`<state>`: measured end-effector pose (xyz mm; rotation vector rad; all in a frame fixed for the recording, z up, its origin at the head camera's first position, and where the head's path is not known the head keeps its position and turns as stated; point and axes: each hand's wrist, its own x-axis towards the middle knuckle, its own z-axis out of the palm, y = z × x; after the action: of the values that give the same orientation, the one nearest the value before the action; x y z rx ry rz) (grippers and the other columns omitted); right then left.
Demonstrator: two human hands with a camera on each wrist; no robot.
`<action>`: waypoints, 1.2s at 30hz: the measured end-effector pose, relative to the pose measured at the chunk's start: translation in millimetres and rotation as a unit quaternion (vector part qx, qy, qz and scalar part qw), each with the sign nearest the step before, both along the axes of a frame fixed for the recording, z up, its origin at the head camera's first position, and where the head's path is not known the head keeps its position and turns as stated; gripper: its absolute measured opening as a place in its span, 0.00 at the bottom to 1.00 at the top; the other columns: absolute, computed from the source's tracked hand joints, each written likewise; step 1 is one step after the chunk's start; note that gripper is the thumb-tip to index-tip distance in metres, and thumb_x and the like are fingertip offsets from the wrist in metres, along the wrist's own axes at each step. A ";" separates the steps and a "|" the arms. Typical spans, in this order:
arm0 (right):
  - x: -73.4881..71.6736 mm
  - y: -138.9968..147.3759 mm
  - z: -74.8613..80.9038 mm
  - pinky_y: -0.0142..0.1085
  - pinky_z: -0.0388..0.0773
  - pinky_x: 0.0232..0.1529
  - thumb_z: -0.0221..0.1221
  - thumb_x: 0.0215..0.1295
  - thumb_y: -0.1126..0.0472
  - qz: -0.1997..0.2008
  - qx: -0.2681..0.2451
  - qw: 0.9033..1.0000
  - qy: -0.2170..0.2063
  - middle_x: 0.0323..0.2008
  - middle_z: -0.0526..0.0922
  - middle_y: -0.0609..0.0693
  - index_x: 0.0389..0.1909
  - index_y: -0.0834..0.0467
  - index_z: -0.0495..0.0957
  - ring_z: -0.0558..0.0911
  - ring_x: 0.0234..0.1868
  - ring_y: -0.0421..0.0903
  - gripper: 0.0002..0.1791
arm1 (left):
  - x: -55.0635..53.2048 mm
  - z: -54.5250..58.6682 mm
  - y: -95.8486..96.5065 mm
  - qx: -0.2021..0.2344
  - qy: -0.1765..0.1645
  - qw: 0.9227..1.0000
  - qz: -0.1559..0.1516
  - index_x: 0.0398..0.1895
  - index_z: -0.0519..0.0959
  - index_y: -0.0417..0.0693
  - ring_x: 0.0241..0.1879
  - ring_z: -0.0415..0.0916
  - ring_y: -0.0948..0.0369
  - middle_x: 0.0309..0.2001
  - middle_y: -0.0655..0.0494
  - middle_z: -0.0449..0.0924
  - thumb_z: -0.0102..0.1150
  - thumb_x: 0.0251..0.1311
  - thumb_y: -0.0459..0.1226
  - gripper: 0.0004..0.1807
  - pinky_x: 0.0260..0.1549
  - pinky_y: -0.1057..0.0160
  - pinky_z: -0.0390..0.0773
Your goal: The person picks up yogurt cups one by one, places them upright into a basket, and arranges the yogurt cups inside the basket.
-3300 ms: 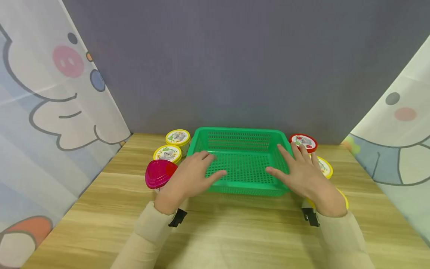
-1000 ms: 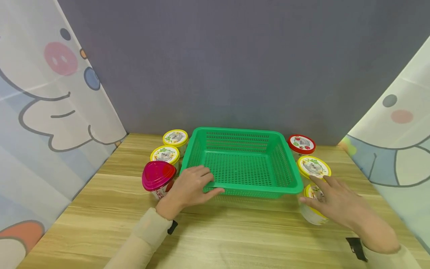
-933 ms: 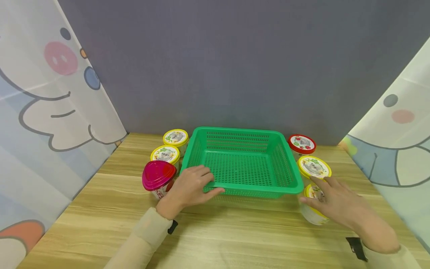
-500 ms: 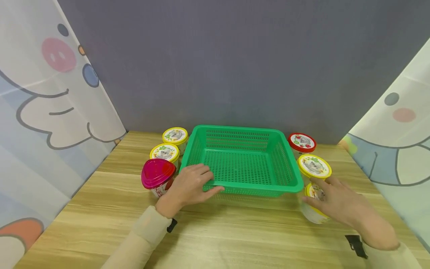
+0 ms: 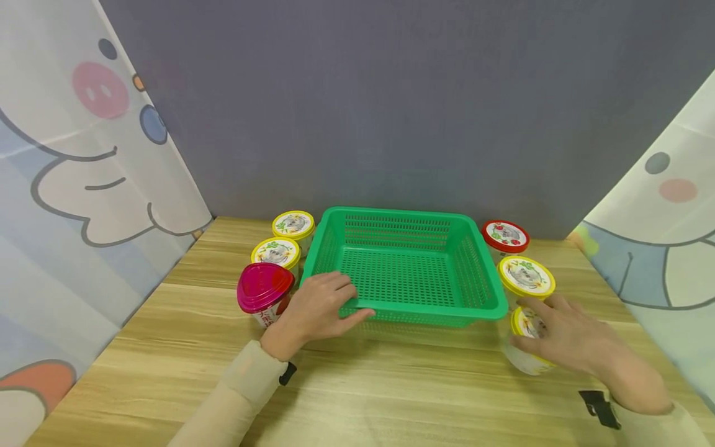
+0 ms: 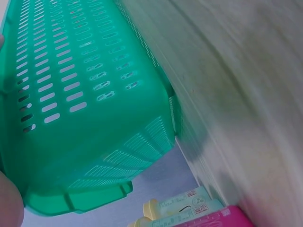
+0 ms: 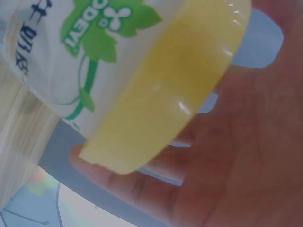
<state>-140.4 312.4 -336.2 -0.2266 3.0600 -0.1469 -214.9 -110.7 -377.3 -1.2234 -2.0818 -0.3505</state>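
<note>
In the head view a green plastic basket (image 5: 399, 273) with slotted walls sits on the table. My left hand (image 5: 321, 307) grips its near-left rim, fingers over the edge and thumb along the front. At right, my right hand (image 5: 578, 338) has fingers and thumb around the lid of the nearest yellow-lidded tub (image 5: 525, 357), which stands on the table. In the right wrist view that tub's yellow lid (image 7: 175, 85) fills the space before the palm, with gaps between lid and palm. The left wrist view shows the basket's side wall (image 6: 85, 132) close up.
Behind the held tub stand another yellow-lidded tub (image 5: 526, 276) and a red-lidded tub (image 5: 505, 234). Left of the basket are two yellow-lidded tubs (image 5: 293, 223) and a pink-lidded tub (image 5: 265, 287). A grey wall (image 5: 346, 105) rises directly behind the basket.
My right hand has gone from the basket's right side to the nearest yellow-lidded tub; its thumb has lately moved in slightly. My left hand now grips the near-left rim.
</note>
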 end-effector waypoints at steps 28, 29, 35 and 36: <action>-2.8 -0.2 0.4 0.61 0.75 0.30 0.65 0.57 0.30 0.003 -0.001 1.000 0.007 0.54 0.75 0.65 0.64 0.53 0.75 0.75 0.53 0.68 0.41 | -1.2 -0.7 1.2 0.015 0.017 1.000 -0.008 0.20 0.75 0.51 0.22 0.66 0.65 0.21 0.62 0.69 0.70 0.58 0.54 0.22 0.23 0.70 0.69; -2.9 0.3 0.4 0.61 0.74 0.30 0.65 0.57 0.30 0.005 -0.002 1.000 0.009 0.54 0.75 0.65 0.63 0.52 0.76 0.75 0.53 0.69 0.41 | -1.2 -0.6 1.2 0.016 0.018 1.000 -0.008 0.19 0.74 0.51 0.22 0.66 0.65 0.20 0.62 0.68 0.70 0.58 0.54 0.22 0.23 0.70 0.68; -1.7 2.0 1.5 0.61 0.74 0.32 0.66 0.57 0.31 0.002 -0.013 1.000 0.014 0.55 0.75 0.65 0.63 0.52 0.77 0.74 0.53 0.67 0.39 | -1.1 -0.6 2.1 0.018 0.020 1.000 -0.010 0.18 0.72 0.52 0.21 0.64 0.65 0.19 0.63 0.65 0.70 0.59 0.54 0.23 0.22 0.71 0.65; -1.3 1.9 2.0 0.61 0.75 0.33 0.67 0.57 0.31 0.000 -0.015 1.000 0.015 0.56 0.75 0.65 0.63 0.52 0.77 0.74 0.54 0.67 0.39 | -1.2 -0.7 2.3 0.018 0.020 1.000 -0.009 0.18 0.72 0.52 0.21 0.63 0.65 0.19 0.63 0.65 0.69 0.59 0.54 0.23 0.22 0.71 0.65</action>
<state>-141.7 314.3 -334.2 -0.2335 3.0884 -0.1908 -216.1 -108.4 -378.0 -1.2194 -2.0221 -0.3681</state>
